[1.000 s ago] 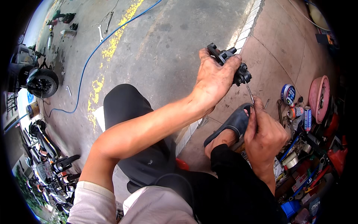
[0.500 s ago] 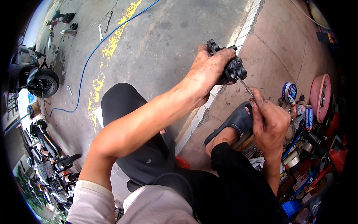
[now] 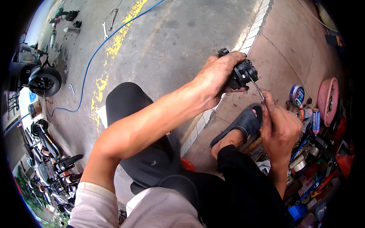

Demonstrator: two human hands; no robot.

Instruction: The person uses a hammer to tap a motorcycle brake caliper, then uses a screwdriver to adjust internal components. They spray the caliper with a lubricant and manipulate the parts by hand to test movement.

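The black blocky part with short stubs [image 3: 248, 70] has an uneven surface with small glossy spots; I cannot tell whether it is metal or hard plastic. The thin grey rod-shaped tool [image 3: 257, 87] looks like smooth metal with a dull shine. The dark grey open-toed sandal [image 3: 240, 125] appears to be of smooth, matt rubber or plastic. The black trousers [image 3: 127, 100] are of matt cloth, and the pale beige sleeve [image 3: 93, 201] is of soft-looking cloth. The grey ground [image 3: 171, 43] looks like rough, stained concrete. The silver open-ended spanner [image 3: 105, 31] is of bright metal, and the blue hose [image 3: 112, 35] looks smooth.
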